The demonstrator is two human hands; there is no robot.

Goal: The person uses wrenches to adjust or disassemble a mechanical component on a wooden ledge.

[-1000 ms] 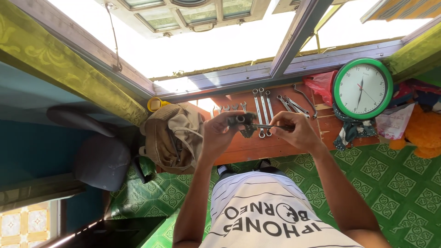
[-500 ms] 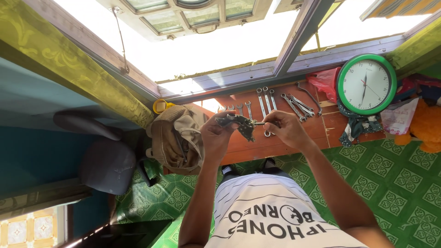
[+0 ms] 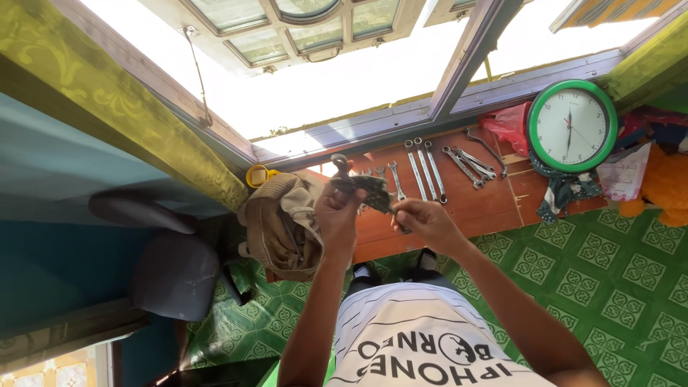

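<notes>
Hands meet above the wooden board (image 3: 494, 208), both busy on one dark metal part (image 3: 362, 185): the left hand (image 3: 337, 215) curls its fingers around the part and lifts it clear of the wood, probably to bring it close to the eye, while the right hand (image 3: 423, 221) pinches the lower end of it, where something thin pokes out, too small to make out. The part hangs in the air between the two hands, just over the near edge of the board. Beyond it a row of spanners (image 3: 423, 168) lies side by side on the wood, sorted so each can be picked by size at a glance. A tan cloth bag (image 3: 283, 222) slumps at the left of the board, mouth open, and a green-rimmed clock (image 3: 572, 125) lies flat to the right, with a patterned green floor covering (image 3: 631, 279) spreading underneath
</notes>
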